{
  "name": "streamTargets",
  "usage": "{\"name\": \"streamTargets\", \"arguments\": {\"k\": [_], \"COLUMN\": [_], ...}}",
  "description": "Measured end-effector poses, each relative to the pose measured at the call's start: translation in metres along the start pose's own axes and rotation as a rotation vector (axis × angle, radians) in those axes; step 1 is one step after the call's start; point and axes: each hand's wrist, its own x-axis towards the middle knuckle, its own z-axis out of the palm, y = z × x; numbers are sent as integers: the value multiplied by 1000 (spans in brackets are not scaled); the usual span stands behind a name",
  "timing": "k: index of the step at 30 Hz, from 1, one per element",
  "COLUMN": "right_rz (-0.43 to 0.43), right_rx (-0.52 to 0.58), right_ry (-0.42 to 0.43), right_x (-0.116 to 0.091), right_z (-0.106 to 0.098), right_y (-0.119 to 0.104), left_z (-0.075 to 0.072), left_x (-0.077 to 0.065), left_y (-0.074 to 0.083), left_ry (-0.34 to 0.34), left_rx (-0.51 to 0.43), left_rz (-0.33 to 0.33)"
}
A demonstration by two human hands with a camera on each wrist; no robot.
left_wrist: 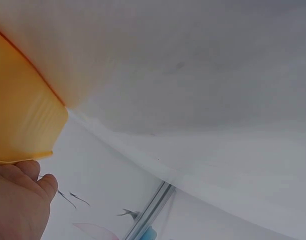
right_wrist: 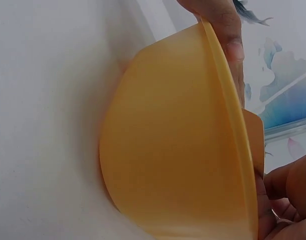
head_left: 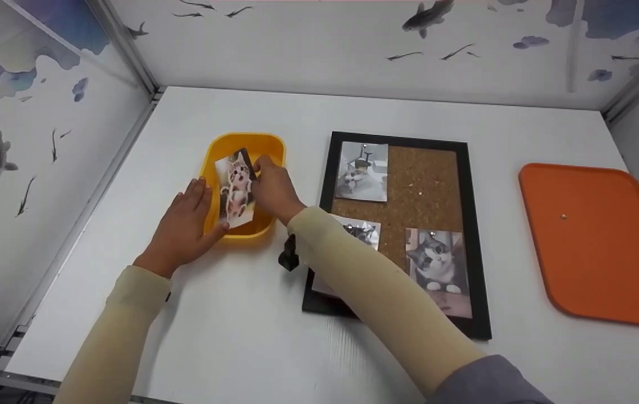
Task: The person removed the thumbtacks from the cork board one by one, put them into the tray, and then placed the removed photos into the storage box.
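Observation:
A cat photo (head_left: 236, 188) is tilted up inside the yellow bin (head_left: 241, 239), standing above its floor. My right hand (head_left: 275, 188) pinches the photo by its right edge. Along the bin's left rim rests my left hand (head_left: 185, 224), its fingers extended and its thumb by the photo's lower corner. In the right wrist view, part of the photo (right_wrist: 256, 137) shows above the rim beside my right hand (right_wrist: 293, 200). The left wrist view has the fingertips of my left hand (left_wrist: 23, 195) touching the bin's rim.
To the right lies a black-framed cork board (head_left: 420, 193) with several cat photos pinned on it, partly covered by my right arm. An orange tray (head_left: 606, 252) with one small pin (head_left: 564, 216) sits further right. A small black object (head_left: 288, 255) shows below my right wrist.

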Motion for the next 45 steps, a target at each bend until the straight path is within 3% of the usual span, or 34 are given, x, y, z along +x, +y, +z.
{"name": "streamTargets", "arguments": {"k": [16, 36, 45], "right_rz": [-50, -61, -168], "right_rx": [-162, -196, -414], "right_ry": [20, -116, -150], "right_x": [-2, -7, -13], "right_z": [9, 10, 13], "right_y": [-7, -7, -9], "left_z": [-1, 1, 2], "left_x": [1, -2, -2], "left_y": [-1, -2, -1], "left_ry": [2, 55, 60], "left_rx": [-11, -10, -6], "left_rz": [-3, 36, 22]}}
